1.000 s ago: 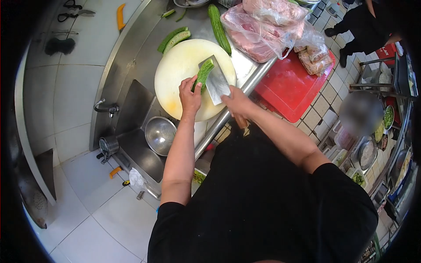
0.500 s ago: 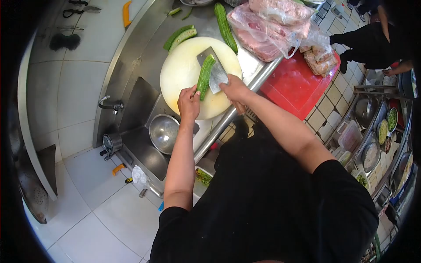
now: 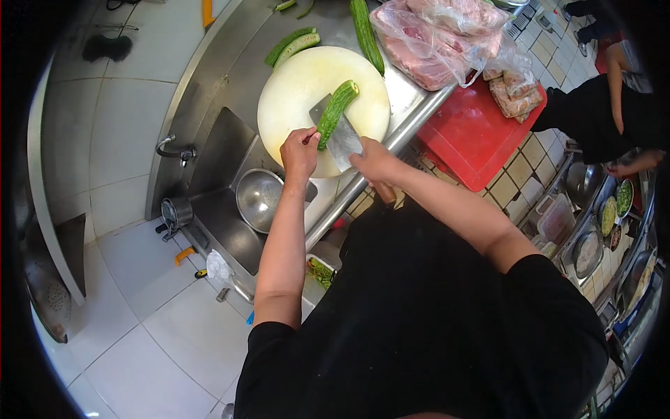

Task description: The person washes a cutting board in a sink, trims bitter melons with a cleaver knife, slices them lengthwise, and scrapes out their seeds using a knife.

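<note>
pinching the near end of a long green vegetable (image 3: 337, 113), the left hand (image 3: 299, 155) has its thumb and fingertips drawn together against the skin. the vegetable slants over the round white cutting board (image 3: 289, 87), its pale cut end pointing away from the person. the right hand (image 3: 375, 162) has its fingers curled tightly around the handle of a cleaver (image 3: 345, 145), with the brown butt showing below the fist. the broad blade passes beneath the vegetable and crosses it; whether the two touch is hard to tell. two cut pieces (image 3: 296, 47) lie just beyond the board's far left rim, and another long green one (image 3: 366, 36) lies near its far right side. bagged meat (image 3: 426, 45) rests beside that one, and a metal bowl (image 3: 259, 200) sits at the sink (image 3: 227, 230), on the board's near left.
</note>
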Demonstrator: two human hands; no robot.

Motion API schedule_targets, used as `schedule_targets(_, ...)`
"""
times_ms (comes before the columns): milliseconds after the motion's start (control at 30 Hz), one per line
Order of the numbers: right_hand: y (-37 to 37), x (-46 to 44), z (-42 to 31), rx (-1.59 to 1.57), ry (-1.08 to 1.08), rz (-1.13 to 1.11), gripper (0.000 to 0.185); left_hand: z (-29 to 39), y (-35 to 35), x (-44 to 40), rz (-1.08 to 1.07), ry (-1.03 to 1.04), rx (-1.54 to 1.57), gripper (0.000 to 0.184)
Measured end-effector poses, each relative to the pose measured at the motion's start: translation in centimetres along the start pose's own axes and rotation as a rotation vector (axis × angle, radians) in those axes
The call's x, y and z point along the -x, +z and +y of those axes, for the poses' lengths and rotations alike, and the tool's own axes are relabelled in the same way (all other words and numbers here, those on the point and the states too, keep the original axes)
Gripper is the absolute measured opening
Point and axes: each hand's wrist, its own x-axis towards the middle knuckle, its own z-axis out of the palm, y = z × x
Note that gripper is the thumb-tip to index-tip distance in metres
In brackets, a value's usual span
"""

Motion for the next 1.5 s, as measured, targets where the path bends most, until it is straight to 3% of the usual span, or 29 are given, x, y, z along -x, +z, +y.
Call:
schedule_targets(267,2.4,-2.1,2.2,0.025,-0.069,-0.004,0.036,1.2,-0.6,-0.8,-0.027,-0.068,-0.076,0.021)
schedule_targets(333,3.1,-2.5,4.7,0.229,-0.239,0.074,0.038,1.4,-0.8,-0.7,-0.026,-0.083,-0.123,0.022)
schedule_targets(467,3.4,-1.0,-0.7,0.241,-0.029,-0.02,0.041,2.1,-1.8,-0.4,-0.082,-0.167,-0.142,0.024)
schedule_targets(500,4.1,-2.1,0.4,0.297,-0.106,0.04,0.04,2.3,-2.0,-0.8,-0.114,-0.193,-0.173,0.028)
schedule_targets(667,-0.8,0.6,-1.9,0.464,-0.137,0.007,0.035,0.9,-3.4,-3.4,-0.117,-0.195,-0.216,0.042)
schedule_targets(767,-5.9,3.2,-2.6,0.519,-0.145,0.064,0.035,-2.7,-2.1,-5.3,-0.277,-0.205,-0.087,0.049)
schedule_targets(800,-7.2,3.0,-0.9,0.579,-0.276,0.158,0.033,-2.2,-1.9,-5.2,-0.276,-0.207,-0.079,0.049)
schedule_targets(833,-8.5,4.3,-2.2,0.449,-0.113,0.129,0.033,-0.8,-1.5,-5.0,-0.282,-0.238,-0.089,0.052)
schedule_targets(867,-9.3,4.4,-1.6,0.456,-0.115,0.133,0.033,0.5,-1.0,-5.0,-0.286,-0.264,-0.1,0.056)
schedule_targets(900,-10.1,4.5,-0.6,0.396,-0.148,0.191,0.033,1.6,-0.4,-4.3,-0.285,-0.258,-0.093,0.056)
schedule_targets(933,-10.6,4.6,-0.4,0.337,-0.186,0.252,0.032,2.7,0.3,-3.3,-0.234,-0.132,-0.284,0.059)
schedule_targets(967,-10.7,5.8,-1.8,0.17,-0.021,0.179,0.033,3.5,0.6,-3.0,-0.174,-0.003,-0.472,0.062)
schedule_targets(1067,-11.1,5.4,1.8,0.347,-0.21,0.266,0.03,3.6,0.5,-4.6,-0.282,-0.062,-0.426,0.064)
schedule_targets(1167,-10.6,6.7,3.5,0.384,-0.233,0.298,0.028,1.9,-0.4,-9.0,-0.226,-0.052,-0.381,0.059)
schedule_targets(1333,-10.5,10.3,2.0,0.406,-0.128,0.343,0.026,1.1,-3.1,-20.0,-0.081,0.014,-0.403,0.052)
schedule_targets(1433,-10.3,11.7,1.9,0.425,-0.079,0.354,0.026,0.9,-2.4,-25.4,-0.195,0.025,-0.407,0.055)
schedule_targets(1500,-10.1,12.2,2.2,0.419,-0.096,0.41,0.026,0.6,-0.1,-27.2,0.134,0.221,-0.62,0.062)
